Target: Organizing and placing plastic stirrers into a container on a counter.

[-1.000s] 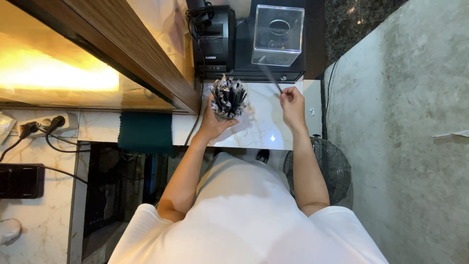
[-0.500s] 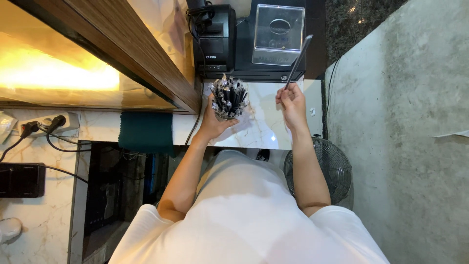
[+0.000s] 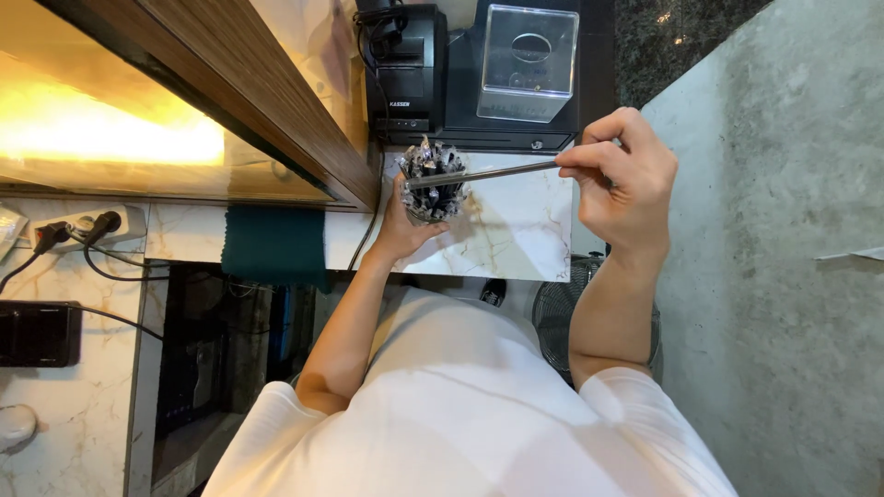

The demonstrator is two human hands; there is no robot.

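My left hand (image 3: 405, 230) grips a clear cup (image 3: 433, 201) that is packed with several dark wrapped sticks. The cup stands on a white marble counter (image 3: 516, 239). My right hand (image 3: 622, 175) is raised above the counter's right edge and pinches one long thin silver stick (image 3: 483, 173) by its end. This stick lies level and its far tip reaches the top of the cup.
A black printer-like box (image 3: 405, 64) and a clear plastic box (image 3: 527, 63) on a black device stand at the back of the counter. A wooden shelf (image 3: 230, 92) runs on the left. A fan (image 3: 552, 313) stands below; a grey wall (image 3: 783, 258) is to the right.
My right hand has risen and swung the silver stick from pointing away to lying level, its tip now at the cup. My left hand has stayed on the cup.
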